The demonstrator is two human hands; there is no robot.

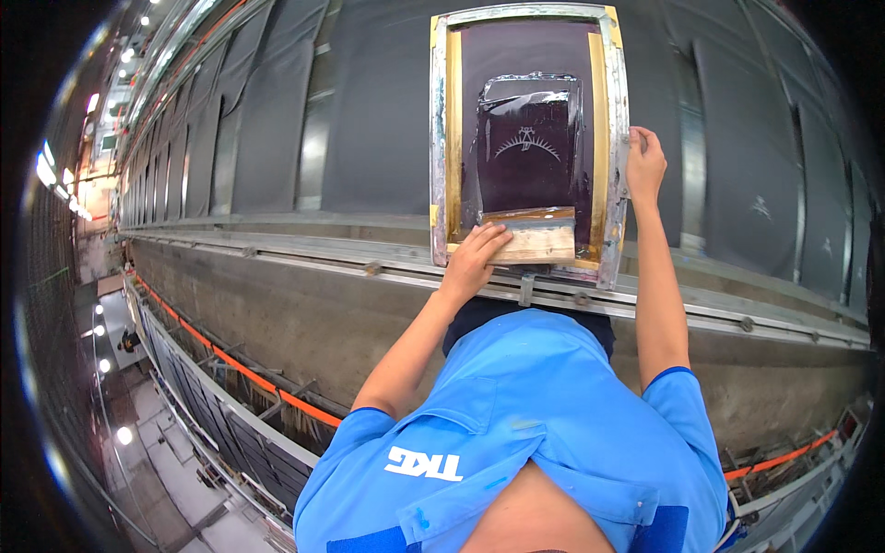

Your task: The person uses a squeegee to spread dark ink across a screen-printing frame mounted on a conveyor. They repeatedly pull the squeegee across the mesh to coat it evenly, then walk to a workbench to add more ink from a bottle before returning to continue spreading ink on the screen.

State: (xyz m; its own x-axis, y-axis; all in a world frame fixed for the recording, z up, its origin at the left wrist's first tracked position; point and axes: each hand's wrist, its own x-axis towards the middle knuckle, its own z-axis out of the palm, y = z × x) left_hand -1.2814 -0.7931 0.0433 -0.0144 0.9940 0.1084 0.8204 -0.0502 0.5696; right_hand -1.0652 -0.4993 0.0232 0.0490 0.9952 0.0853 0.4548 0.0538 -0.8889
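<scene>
Head view: left hand (474, 262) clasps wooden squeegee (542, 244); right hand (647, 168) at screen frame (619, 101), grip hard to tell.

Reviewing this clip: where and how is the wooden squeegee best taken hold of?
Probably by the pale handle of the wooden squeegee, coming from the person's near side, fingers over its top. It lies crosswise at the near end of the screen frame, its broad wooden part toward the person and darker strip farther away. The left hand is on its left end.
</scene>
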